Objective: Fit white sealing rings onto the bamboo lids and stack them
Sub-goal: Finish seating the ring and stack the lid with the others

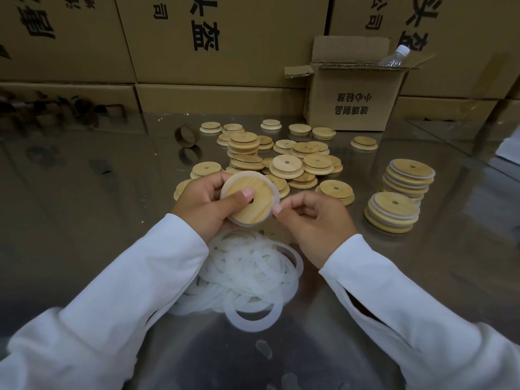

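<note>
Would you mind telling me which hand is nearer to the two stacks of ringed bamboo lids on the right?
Right. The right hand sits just left of the stacks of ringed bamboo lids; the left hand is farther left, holding a round bamboo lid.

Open reflective steel table (84, 198) lies left of the loose heap of round bamboo lids (281, 161), while a pile of translucent white sealing rings (247, 271), two ringed-lid stacks (399, 192) and a brown cardboard box (354, 97) crowd the centre and right.

Ringed bamboo lid (250, 199) between both hands, above loose white rings (250, 274).
</note>
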A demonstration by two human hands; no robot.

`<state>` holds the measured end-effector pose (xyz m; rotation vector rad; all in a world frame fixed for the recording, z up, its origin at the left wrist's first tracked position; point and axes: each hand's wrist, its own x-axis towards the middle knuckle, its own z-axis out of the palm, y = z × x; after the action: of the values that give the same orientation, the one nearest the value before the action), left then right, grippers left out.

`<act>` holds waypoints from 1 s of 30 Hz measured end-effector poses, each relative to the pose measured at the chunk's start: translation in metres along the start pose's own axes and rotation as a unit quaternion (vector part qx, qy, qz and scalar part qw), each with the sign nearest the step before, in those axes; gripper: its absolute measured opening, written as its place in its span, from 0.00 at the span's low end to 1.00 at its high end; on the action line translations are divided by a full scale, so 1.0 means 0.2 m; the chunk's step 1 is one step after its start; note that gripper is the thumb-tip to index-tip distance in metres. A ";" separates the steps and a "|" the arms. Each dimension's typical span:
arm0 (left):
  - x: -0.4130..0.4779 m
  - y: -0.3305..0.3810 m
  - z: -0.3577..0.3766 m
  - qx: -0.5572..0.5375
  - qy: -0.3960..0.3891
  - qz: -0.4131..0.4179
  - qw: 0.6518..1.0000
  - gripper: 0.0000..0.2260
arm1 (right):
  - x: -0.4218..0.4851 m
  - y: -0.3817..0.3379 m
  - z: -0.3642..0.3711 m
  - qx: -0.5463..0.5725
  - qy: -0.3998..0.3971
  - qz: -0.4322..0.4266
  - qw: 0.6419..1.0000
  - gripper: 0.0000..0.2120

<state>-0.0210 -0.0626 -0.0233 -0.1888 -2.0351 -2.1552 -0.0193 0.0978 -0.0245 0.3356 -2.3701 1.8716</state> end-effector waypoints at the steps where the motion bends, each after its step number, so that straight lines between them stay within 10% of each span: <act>1: 0.00 0.00 0.00 0.001 -0.001 0.001 1.000 0.06 | 0.00 0.00 0.00 0.000 0.000 0.001 1.000 0.04; 30: 0.00 0.01 0.01 -0.018 -0.008 0.013 1.000 0.12 | 0.00 -0.03 0.01 0.030 -0.062 0.056 0.996 0.10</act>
<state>-0.0201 -0.0615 -0.0221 -0.2360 -1.9926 -2.1835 -0.0180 0.0942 -0.0197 0.3411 -2.4647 2.0301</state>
